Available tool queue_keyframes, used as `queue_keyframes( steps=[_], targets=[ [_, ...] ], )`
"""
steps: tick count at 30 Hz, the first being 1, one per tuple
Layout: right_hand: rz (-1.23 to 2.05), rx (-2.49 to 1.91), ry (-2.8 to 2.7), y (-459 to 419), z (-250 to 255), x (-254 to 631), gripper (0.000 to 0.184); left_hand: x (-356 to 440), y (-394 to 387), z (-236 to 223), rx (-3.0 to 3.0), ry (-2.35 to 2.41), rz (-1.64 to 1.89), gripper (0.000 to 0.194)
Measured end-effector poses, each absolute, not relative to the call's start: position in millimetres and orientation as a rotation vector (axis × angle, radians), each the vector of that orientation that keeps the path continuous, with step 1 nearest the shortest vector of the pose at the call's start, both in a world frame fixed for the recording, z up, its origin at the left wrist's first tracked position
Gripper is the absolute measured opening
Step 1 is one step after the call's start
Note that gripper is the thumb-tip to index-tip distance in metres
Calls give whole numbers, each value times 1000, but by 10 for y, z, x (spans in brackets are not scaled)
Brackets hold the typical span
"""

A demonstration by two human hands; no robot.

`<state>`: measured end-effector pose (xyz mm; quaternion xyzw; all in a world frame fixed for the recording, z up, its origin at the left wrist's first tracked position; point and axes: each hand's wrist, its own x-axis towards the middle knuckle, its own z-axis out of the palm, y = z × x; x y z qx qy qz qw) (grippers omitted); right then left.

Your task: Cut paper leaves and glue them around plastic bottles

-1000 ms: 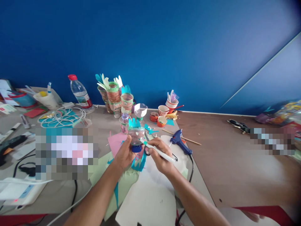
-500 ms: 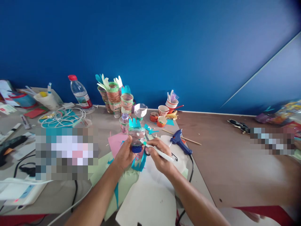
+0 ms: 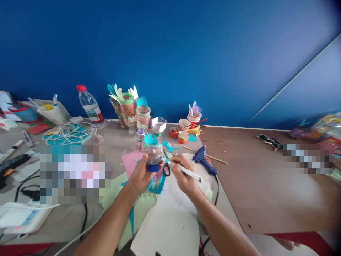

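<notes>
My left hand (image 3: 142, 173) is closed around a cut plastic bottle top (image 3: 154, 153), held cap down with its dark blue cap (image 3: 153, 168) at the bottom. A blue paper cut-out with rounded tips rises from its rim, and small white dots mark its side. In my right hand (image 3: 183, 174) is a white marker (image 3: 189, 173), its green tip pointing left, a little apart from the bottle top. Black-handled scissors (image 3: 167, 170) lie between the hands on the paper. Under them are blue paper scraps (image 3: 157, 184) and white paper (image 3: 170, 227).
A blue glue gun (image 3: 204, 161) with a black cord lies right of my right hand, by a wooden stick (image 3: 217, 158). Behind stand decorated plastic cups (image 3: 143, 115), paper cups (image 3: 184, 124) and a red-capped bottle (image 3: 90, 108). Coiled white cable (image 3: 70, 134) lies left.
The marker's tip has drawn back from the bottle top toward the right. My left hand and the bottle top have shifted slightly left.
</notes>
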<state>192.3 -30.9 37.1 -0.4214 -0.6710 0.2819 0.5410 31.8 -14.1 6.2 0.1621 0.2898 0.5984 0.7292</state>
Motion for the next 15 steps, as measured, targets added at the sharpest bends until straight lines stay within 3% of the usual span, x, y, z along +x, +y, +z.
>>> queue_keyframes(
  steps=[15],
  targets=[
    [768,-1015,-1473,-298,333,1933,14,307,-145,48,364,664,1293,41]
  ],
)
